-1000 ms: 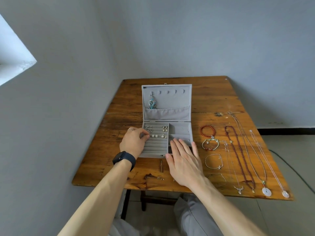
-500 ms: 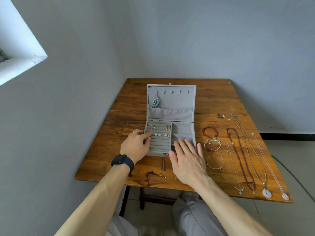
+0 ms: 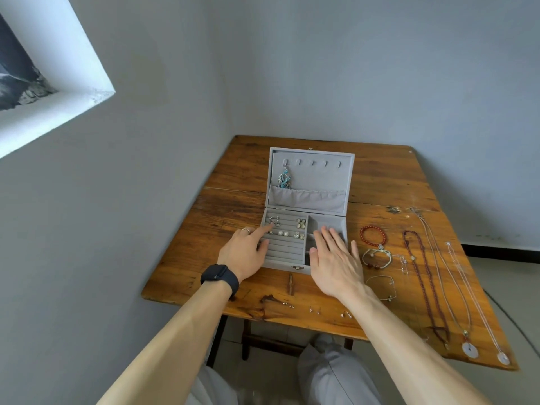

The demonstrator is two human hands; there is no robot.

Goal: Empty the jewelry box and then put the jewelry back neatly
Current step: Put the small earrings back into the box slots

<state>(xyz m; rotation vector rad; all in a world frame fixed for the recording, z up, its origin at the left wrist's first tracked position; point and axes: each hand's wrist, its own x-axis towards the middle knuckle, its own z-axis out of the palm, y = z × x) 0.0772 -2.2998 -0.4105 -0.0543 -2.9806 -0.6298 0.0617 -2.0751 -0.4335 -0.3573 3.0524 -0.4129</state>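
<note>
Nearest the camera, the person's knees in grey trousers are showing below the worn brown wooden surface. Along its near edge a few tiny metal stud earrings are lying apart from one another; they are probably in pairs, though they are too small to be sure.

The left hand, with a black smartwatch on its wrist and a thin silver ring on one finger, is resting on the open grey velvet jewelry box. Its index finger is stretching straight out and touching the ridged ring-roll section beside a silver earring, with the thumb lying relaxed on the ridges. The right hand is lying flat, fingers straight and slightly spread, over the box's plain right compartment.

The ridged section is holding small pearl studs and pale shiny earrings in its far rows.

Just right of the box, a red bead bracelet, a pale cord bracelet and a thin chain bracelet are lying in a column. Further right, a long dark red bead necklace and two fine chain necklaces with round pale pendants are stretching from far to near.

Behind, the upright lid is carrying a row of small hooks above a gathered pocket, and a turquoise beaded ornament is hanging from the leftmost hook into the pocket.
</note>
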